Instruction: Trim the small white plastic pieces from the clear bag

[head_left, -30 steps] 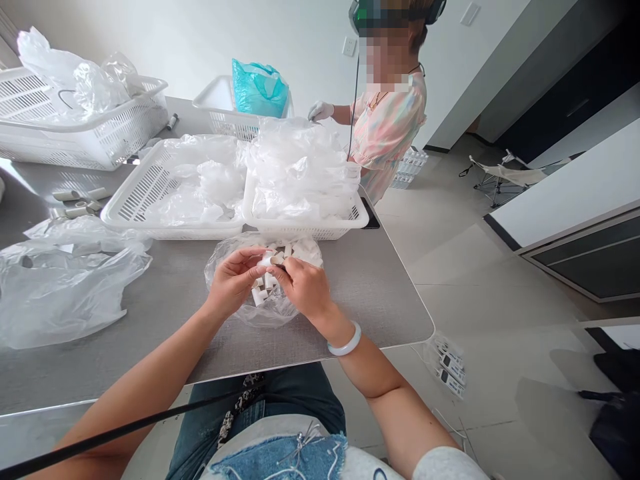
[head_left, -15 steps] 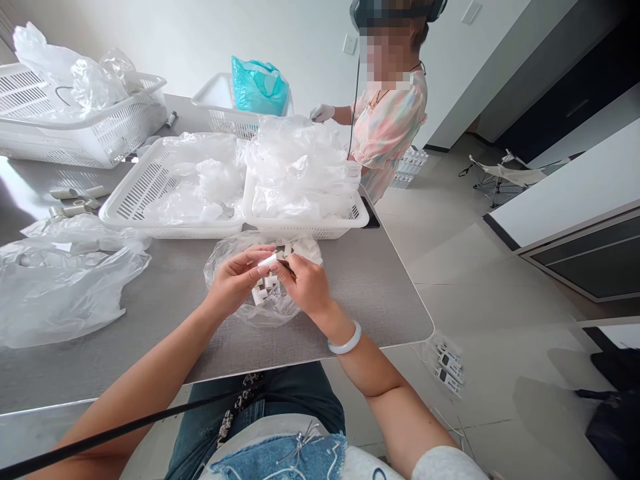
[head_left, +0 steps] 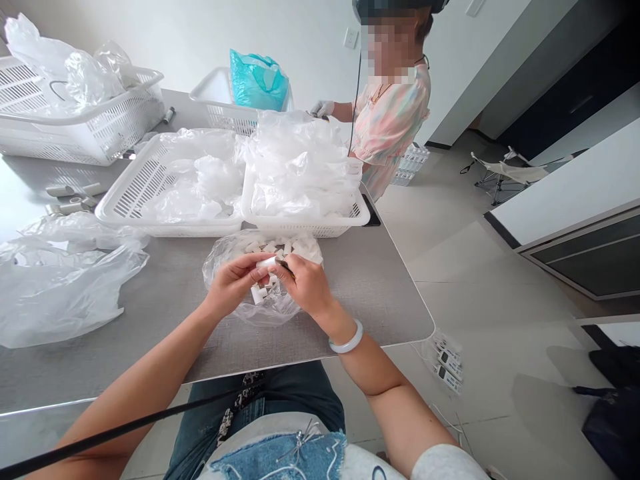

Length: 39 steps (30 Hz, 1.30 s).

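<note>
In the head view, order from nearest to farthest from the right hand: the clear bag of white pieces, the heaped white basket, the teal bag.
1. clear bag of white pieces: directly under the right hand.
2. heaped white basket: just behind it, mid-table.
3. teal bag: far back, near the wall.

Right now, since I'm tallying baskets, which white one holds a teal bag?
The far basket by the co-worker's gloved hand; it alone holds a teal bag, the other three hold only clear plastic.
</note>
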Each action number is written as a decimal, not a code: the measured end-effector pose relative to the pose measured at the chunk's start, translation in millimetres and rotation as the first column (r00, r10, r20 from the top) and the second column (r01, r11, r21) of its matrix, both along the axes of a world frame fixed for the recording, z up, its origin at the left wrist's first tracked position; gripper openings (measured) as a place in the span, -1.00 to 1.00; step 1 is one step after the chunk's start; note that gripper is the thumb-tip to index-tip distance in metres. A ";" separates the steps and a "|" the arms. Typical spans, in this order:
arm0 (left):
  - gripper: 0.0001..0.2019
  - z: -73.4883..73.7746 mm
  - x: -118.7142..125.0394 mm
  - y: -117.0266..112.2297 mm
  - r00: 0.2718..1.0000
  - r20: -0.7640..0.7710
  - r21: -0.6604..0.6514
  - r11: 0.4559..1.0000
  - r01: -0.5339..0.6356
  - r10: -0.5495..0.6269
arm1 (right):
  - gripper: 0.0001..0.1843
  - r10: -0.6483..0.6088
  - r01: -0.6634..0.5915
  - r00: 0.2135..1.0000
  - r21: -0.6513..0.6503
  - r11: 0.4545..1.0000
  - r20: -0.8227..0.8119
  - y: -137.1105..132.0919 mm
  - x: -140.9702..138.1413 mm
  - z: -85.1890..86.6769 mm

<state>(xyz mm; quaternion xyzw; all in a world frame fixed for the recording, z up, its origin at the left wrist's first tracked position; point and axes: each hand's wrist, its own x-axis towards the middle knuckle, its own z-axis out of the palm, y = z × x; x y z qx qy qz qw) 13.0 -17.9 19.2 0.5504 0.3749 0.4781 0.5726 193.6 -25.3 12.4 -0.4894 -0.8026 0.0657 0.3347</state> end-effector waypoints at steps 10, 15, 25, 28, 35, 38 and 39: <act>-0.53 -0.8 -1.3 -2.4 0.996 -0.089 0.068 0.998 0.006 0.000 | -0.35 -0.031 0.025 0.997 0.076 0.997 0.077 0.9 0.9 1.7; -0.57 1.9 -1.4 -1.6 0.993 -0.118 0.104 0.995 0.012 0.001 | -0.34 -0.016 0.006 0.994 0.088 0.996 0.106 0.8 1.2 1.8; -0.58 8.5 -5.6 1.5 0.983 -0.176 0.202 0.979 -0.008 0.044 | -0.32 -0.026 0.006 0.989 0.140 0.990 0.143 3.5 3.6 1.4; -0.56 9.1 -5.6 1.6 0.980 -0.190 0.200 0.980 -0.012 0.051 | -0.33 -0.041 0.020 0.988 0.143 0.990 0.149 4.2 3.4 0.8; -0.58 8.3 -5.6 1.1 0.978 -0.196 0.189 0.981 -0.031 0.069 | -0.36 -0.025 0.003 0.984 0.127 0.992 0.174 4.0 3.8 0.0; -0.60 8.5 -4.6 1.2 0.990 -0.138 0.176 0.984 -0.005 0.029 | -0.33 -0.011 -0.005 0.989 0.104 0.995 0.148 4.2 3.6 -0.6; -0.61 8.3 -4.1 1.3 0.994 -0.111 0.169 0.986 0.003 0.016 | -0.33 0.000 -0.012 0.992 0.094 0.995 0.129 3.9 3.5 -0.7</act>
